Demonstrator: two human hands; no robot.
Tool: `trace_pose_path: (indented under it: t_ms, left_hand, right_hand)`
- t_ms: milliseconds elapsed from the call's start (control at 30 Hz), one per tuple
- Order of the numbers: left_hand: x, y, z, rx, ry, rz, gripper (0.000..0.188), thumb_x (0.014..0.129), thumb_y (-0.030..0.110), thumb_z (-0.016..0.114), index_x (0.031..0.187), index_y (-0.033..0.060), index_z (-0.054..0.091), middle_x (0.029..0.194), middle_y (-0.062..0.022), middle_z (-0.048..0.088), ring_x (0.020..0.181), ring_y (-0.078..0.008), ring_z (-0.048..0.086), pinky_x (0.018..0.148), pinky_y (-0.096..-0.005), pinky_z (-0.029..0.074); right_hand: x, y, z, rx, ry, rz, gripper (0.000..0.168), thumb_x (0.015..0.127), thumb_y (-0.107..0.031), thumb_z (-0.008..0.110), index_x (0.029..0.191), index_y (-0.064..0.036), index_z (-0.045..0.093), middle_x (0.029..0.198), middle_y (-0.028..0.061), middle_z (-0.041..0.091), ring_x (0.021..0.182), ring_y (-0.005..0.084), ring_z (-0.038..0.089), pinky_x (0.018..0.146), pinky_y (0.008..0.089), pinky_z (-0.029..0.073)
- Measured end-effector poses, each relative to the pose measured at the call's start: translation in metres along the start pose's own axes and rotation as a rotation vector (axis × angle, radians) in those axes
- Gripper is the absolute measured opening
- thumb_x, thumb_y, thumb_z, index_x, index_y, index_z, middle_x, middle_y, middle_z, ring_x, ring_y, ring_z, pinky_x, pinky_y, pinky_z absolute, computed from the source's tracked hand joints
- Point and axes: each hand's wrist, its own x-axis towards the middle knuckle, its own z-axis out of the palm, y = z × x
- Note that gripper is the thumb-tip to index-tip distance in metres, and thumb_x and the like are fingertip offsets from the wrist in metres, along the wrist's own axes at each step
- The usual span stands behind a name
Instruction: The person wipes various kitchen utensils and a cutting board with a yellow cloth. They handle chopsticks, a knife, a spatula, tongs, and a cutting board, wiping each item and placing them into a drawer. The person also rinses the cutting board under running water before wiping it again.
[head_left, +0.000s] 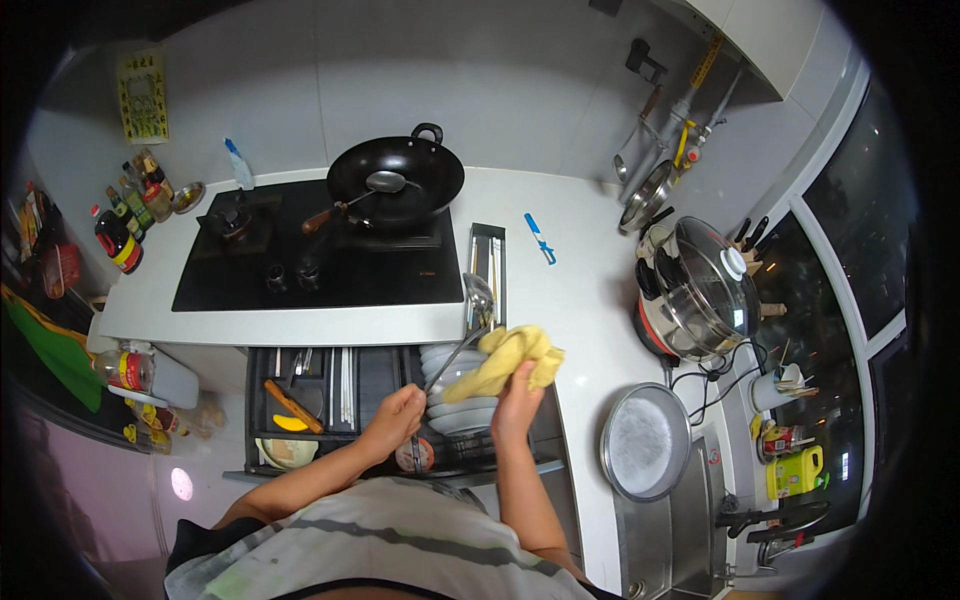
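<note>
My left hand (394, 421) grips the handle of a metal ladle (453, 363). The ladle slants up to the right, and its bowl lies over a dark narrow tray (499, 259) of chopsticks and other utensils on the counter. Bunched in my right hand (519, 405) is a yellow cloth (525, 351), held beside the ladle's shaft; whether they touch I cannot tell. Below both hands a drawer (382, 382) stands pulled out. It holds stacked white bowls (461, 416), white chopsticks (346, 386), a wooden-handled tool (292, 405) and a yellow banana-shaped item (289, 424).
A black wok (397, 202) with a wooden-handled spatula or ladle (322, 218) sits on the cooktop (375, 281). A blue peeler (540, 240) lies on the counter. At right are a glass-lidded cooker (694, 289), a metal basin of sudsy water (645, 442) and the sink (649, 540).
</note>
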Motion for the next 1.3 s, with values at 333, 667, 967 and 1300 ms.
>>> trace_pose_path:
  t_ms: [333, 667, 967, 1300]
  left_hand:
    - [-0.017, -0.005, -0.003, 0.511, 0.036, 0.145, 0.050, 0.101, 0.041, 0.026, 0.073, 0.0062, 0.048, 0.058, 0.0004, 0.043, 0.050, -0.0093, 0.039, 0.048, -0.0243, 0.034]
    - [-0.021, -0.009, -0.036, 0.673, -0.101, 0.254, 0.052, 0.101, 0.042, 0.027, 0.072, 0.0038, 0.049, 0.059, -0.0010, 0.044, 0.052, -0.0119, 0.041, 0.051, -0.0262, 0.036]
    - [-0.016, -0.004, -0.025, 0.269, -0.044, -0.026, 0.050, 0.099, 0.048, 0.024, 0.071, 0.0096, 0.039, 0.055, 0.0015, 0.037, 0.044, -0.0088, 0.034, 0.039, -0.0232, 0.027]
    - [-0.016, -0.025, -0.041, -0.115, -0.083, -0.324, 0.029, 0.097, 0.027, 0.035, 0.071, 0.0135, 0.039, 0.055, 0.0054, 0.030, 0.041, -0.0068, 0.024, 0.039, -0.0239, 0.016]
  right_hand:
    - [0.020, -0.061, 0.057, -0.427, -0.437, -0.708, 0.033, 0.089, -0.023, 0.061, 0.110, 0.002, 0.058, 0.102, 0.0133, 0.063, 0.095, 0.0196, 0.060, 0.085, 0.0326, 0.046]
    - [0.043, -0.065, 0.066, 0.274, -0.453, 0.404, 0.024, 0.088, -0.020, 0.060, 0.105, -0.002, 0.059, 0.087, 0.0052, 0.064, 0.069, 0.0146, 0.063, 0.059, 0.0261, 0.051]
    - [-0.017, -0.012, 0.082, -0.419, -0.245, -0.644, 0.056, 0.077, -0.011, 0.070, 0.126, 0.000, 0.046, 0.123, 0.0180, 0.050, 0.120, 0.0356, 0.043, 0.103, 0.0433, 0.033]
    - [-0.057, 0.040, 0.045, -0.605, -0.862, -0.547, 0.043, 0.070, -0.004, 0.073, 0.111, 0.001, 0.060, 0.122, 0.0137, 0.057, 0.125, 0.0381, 0.042, 0.101, 0.0418, 0.036]
